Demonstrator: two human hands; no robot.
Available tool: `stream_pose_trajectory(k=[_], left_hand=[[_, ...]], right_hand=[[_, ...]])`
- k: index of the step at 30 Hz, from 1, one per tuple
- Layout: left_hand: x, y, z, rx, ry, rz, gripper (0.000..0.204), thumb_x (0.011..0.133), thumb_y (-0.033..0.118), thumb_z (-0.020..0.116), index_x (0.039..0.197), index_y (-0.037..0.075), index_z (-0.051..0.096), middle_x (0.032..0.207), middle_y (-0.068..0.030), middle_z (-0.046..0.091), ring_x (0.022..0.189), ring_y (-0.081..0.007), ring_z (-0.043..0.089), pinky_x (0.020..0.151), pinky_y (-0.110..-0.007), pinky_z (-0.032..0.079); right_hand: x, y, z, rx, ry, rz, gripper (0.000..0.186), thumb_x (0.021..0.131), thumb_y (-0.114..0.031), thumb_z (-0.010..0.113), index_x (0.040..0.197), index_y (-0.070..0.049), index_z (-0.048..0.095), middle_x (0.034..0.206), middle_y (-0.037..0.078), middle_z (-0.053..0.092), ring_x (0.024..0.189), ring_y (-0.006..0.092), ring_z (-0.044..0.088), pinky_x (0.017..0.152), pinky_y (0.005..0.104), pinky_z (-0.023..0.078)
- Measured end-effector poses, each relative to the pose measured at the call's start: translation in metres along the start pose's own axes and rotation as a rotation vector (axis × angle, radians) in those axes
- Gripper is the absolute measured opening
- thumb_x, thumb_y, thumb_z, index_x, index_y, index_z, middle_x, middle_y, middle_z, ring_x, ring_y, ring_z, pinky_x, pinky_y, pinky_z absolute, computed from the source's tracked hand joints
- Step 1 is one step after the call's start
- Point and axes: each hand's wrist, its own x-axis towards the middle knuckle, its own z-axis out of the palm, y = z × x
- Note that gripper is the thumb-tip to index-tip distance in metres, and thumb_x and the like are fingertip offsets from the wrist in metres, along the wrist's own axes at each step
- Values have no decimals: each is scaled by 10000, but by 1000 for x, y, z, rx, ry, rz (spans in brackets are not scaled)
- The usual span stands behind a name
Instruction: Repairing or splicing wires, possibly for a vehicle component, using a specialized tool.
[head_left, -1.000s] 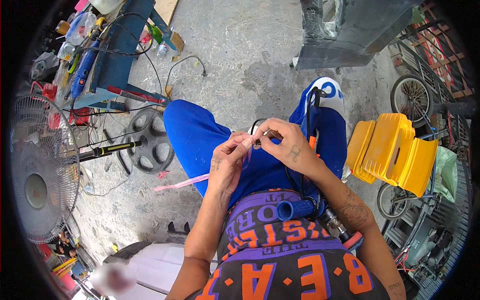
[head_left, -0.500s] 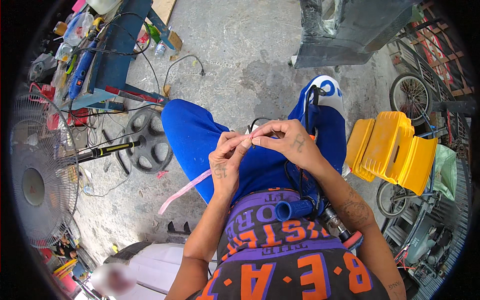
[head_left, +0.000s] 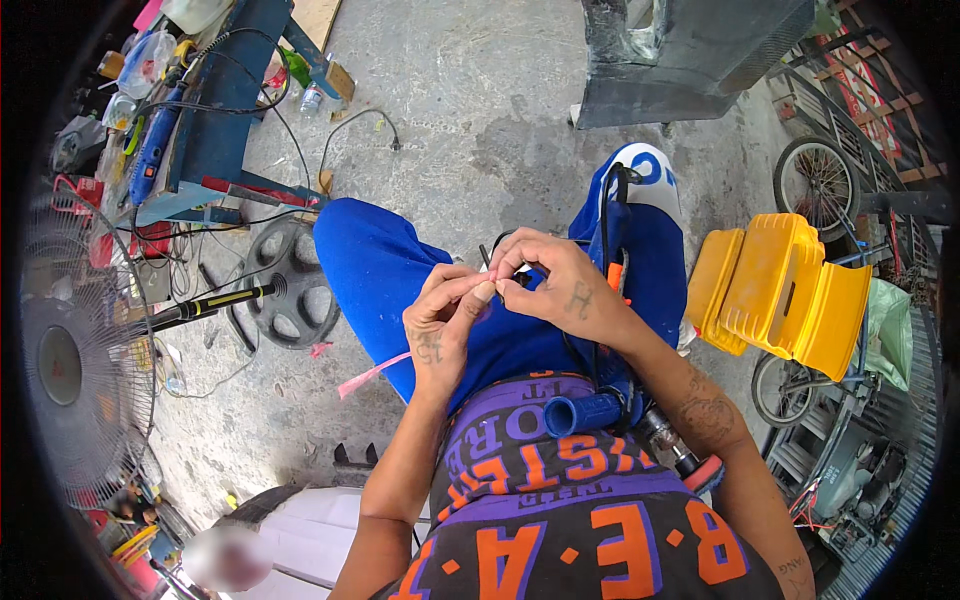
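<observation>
Above my lap, my left hand (head_left: 440,322) pinches a thin pink plastic strip (head_left: 372,376), whose loose tail hangs out to the left below the wrist. My right hand (head_left: 555,280) meets it fingertip to fingertip and is closed in a pinch, with a bit of pink showing between the fingers. Right at the fingertips, a thin black cable-like piece (head_left: 484,256) sticks up; how the strip lies around it is hidden by the fingers. Across my lap, close to the right forearm, lies a blue tubular handle grip (head_left: 585,413) with black cables and metal parts.
A standing fan (head_left: 62,365) and a blue workbench (head_left: 215,140) with tools are on the left. A dark spoked wheel (head_left: 285,290) lies on the floor. At right are yellow plastic parts (head_left: 780,290) and a bicycle wheel (head_left: 818,188). A large grey panel (head_left: 690,80) stands ahead.
The strip's loose tail has become shorter on the left as it is drawn toward the fingers. My right hand's fingers have curled more, and the view has shifted slightly.
</observation>
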Motion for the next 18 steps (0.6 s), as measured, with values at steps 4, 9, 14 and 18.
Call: stream_pose_trajectory(k=[4, 9, 14, 18], left_hand=[[0, 3, 1, 17, -29, 0, 106, 939, 60, 690, 1012, -4, 731, 960, -44, 630, 817, -101, 584, 703, -240, 459], [1, 0, 1, 35, -57, 44, 109, 969, 76, 660, 986, -30, 672, 932, -45, 628, 803, -104, 586, 708, -239, 458], [3, 6, -6, 53, -77, -74, 120, 1001, 79, 616, 993, -31, 664, 923, -52, 615, 815, -111, 602, 744, -248, 497], [4, 6, -4, 50, -70, -55, 114, 1001, 83, 617, 980, -19, 662, 913, -42, 617, 803, -108, 601, 743, -252, 498]], right_hand=[[-1, 1, -2, 60, -42, 71, 83, 829, -32, 691, 859, 26, 640, 989, 105, 670, 901, 157, 640, 836, 289, 518], [-2, -1, -3, 131, -77, 207, 36, 850, 23, 658, 873, 28, 630, 1003, 92, 657, 958, 139, 629, 890, 278, 509], [-2, -4, -6, 403, -23, 266, 122, 904, -43, 691, 984, 48, 683, 1031, 125, 709, 946, 151, 673, 861, 282, 539], [-2, -7, -7, 262, -68, 223, 142, 914, -58, 695, 1007, 47, 713, 1119, 136, 695, 1017, 140, 650, 890, 270, 515]])
